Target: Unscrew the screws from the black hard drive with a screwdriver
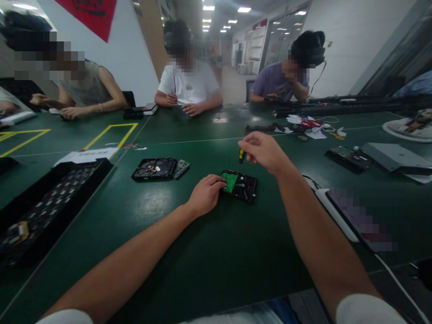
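Watching from over the shoulder here, and there's a black hard drive (245, 185) lying flat on the green worktop (202, 252), straight in front of the person, with a green circuit board (230, 182) on its left part. The right hand (262, 152) has a yellow-and-black screwdriver (241, 155) pinched in its fingertips, nearly upright, shaft pointing down at the drive by the board's edge. Can't tell if the tip is actually in a screw. The left hand (206, 193) has its fingertips on the drive's left end, though I can't tell whether it's properly gripping or just resting there. Off to the left is a second drive (153, 168) with a small loose board (182, 168) at its right end, then a long black tray (76, 202) further over. Over on the right, a grey box (393, 157) sits near another black device (349, 158). Three folks are seated across the worktop.
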`<state>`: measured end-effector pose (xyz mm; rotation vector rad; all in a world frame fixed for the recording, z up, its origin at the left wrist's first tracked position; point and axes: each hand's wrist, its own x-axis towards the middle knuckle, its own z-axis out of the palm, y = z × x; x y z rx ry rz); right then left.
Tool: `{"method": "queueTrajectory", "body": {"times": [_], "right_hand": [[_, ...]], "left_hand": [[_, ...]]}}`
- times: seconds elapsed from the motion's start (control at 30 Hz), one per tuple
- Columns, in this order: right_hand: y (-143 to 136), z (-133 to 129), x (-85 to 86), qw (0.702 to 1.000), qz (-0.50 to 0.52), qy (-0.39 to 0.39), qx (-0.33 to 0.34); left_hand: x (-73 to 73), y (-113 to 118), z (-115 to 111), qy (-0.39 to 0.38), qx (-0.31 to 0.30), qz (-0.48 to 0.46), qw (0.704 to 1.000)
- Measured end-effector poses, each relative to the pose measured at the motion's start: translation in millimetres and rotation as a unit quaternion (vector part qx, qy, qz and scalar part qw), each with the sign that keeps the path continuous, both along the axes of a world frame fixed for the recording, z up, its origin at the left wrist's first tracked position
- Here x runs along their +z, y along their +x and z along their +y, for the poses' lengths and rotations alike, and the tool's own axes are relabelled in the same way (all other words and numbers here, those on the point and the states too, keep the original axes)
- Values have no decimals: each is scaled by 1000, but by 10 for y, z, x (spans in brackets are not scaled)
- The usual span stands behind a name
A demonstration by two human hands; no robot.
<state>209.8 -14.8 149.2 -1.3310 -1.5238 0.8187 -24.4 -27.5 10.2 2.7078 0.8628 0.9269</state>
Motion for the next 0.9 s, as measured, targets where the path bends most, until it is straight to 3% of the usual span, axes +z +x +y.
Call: {"method": "queueTrajectory", "body": {"times": [0.4, 0.57, 0.9], "right_hand": [[17, 49, -32, 999, 4, -2, 52], [-7, 48, -21, 998, 42, -26, 41], [23, -17, 16, 999, -5, 5, 37]], "left_hand": [[-10, 2, 14, 1, 2, -3, 1000], [-14, 1, 19, 2, -1, 0, 1000], [-25, -2, 30, 3, -7, -5, 1000]]}}
